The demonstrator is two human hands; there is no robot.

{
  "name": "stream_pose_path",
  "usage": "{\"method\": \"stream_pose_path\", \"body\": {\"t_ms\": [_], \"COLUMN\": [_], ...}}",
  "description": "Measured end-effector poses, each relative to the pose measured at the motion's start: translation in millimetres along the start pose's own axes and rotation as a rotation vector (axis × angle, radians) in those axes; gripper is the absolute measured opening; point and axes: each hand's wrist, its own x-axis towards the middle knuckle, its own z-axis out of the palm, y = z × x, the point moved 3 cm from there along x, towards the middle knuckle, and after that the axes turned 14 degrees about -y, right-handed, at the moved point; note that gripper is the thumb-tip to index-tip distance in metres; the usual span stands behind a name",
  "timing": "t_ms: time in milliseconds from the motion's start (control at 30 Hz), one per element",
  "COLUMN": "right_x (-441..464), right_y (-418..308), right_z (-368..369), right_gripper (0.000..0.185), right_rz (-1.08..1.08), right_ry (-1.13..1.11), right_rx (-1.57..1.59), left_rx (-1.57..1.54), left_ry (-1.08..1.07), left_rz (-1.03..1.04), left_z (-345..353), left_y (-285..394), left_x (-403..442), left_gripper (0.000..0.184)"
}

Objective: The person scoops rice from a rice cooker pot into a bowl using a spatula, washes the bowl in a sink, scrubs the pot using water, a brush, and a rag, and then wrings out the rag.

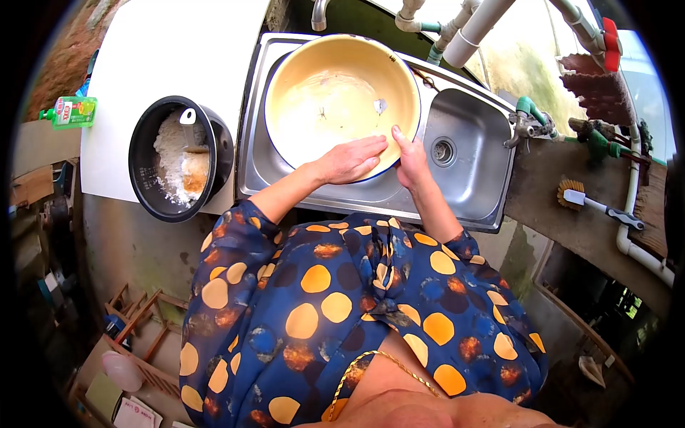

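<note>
A large cream enamel basin [300,89] with a dark blue rim sits over the left bowl of the steel sink. It holds a little clear water, and its inside shows chipped marks. My left hand [353,158] lies across the near rim, fingers stretched out flat against the inner wall. Beside it, my right hand [410,158] grips the same rim from the right, thumb inside; its other fingers are hidden behind the wall. To the left stands a black pot [221,143] holding white powder, a tan heap and a white-handled spoon [188,125].
The steel sink's [467,128] right bowl has a drain. A tap [320,16] hangs behind the basin, and another tap [524,128] is on the right. A brush [599,203] lies on the right ledge; a green soap bottle [75,112] is far left on the white counter [164,50].
</note>
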Motion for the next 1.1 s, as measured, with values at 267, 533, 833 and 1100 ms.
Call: {"method": "stream_pose_path", "body": {"t_ms": [267, 533, 833, 1100], "right_x": [6, 6, -2, 3], "right_y": [1, 7, 26, 23], "right_z": [6, -6, -3, -13], "right_gripper": [0.037, 0.036, 0.036, 0.035], "right_rz": [-0.03, -0.013, 0.063, 0.024], "right_ry": [-0.006, 0.017, 0.061, 0.037], "right_rx": [0.018, -0.027, -0.042, -0.11], "left_rx": [0.078, 0.207, 0.716, 0.796], "left_ry": [0.326, -0.122, -0.188, 0.02], "left_rz": [0.043, -0.167, -0.327, -0.19], "left_z": [1, -5, -12, -84], "left_y": [21, 8, -71, -67], "left_x": [9, -38, -91, -57], "left_gripper": [0.045, 0.037, 0.04, 0.019]}}
